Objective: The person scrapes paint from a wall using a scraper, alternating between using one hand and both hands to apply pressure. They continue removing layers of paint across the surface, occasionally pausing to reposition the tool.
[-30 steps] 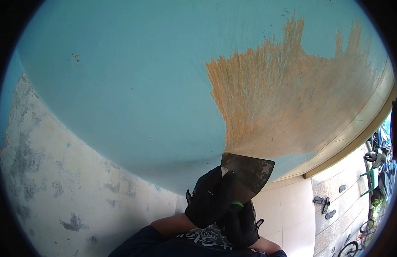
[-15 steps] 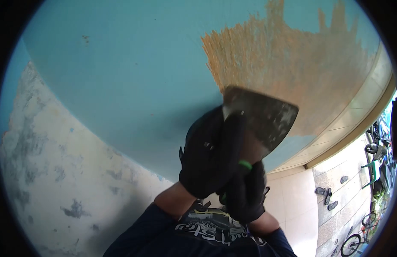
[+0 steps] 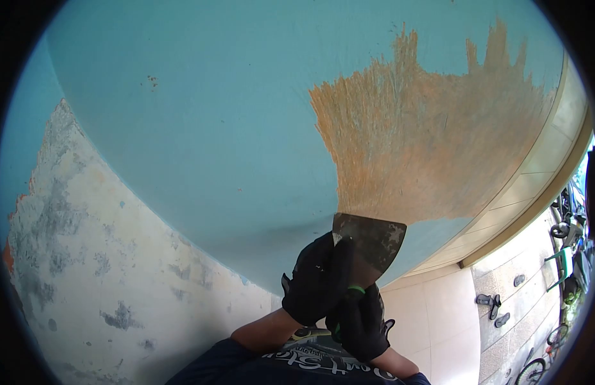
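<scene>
Though blue, wall [image 3: 182,128] pt. brn

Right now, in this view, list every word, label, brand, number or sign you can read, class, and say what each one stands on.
"Don't St…": large pale letters on the dark shirt; the second word's ending is unclear.
Smaller lettering beside it on the shirt: too small and blurred to read.
Scraper: no readable text on the blade.
Bicycle in the background: any marking is too small to read.
</scene>
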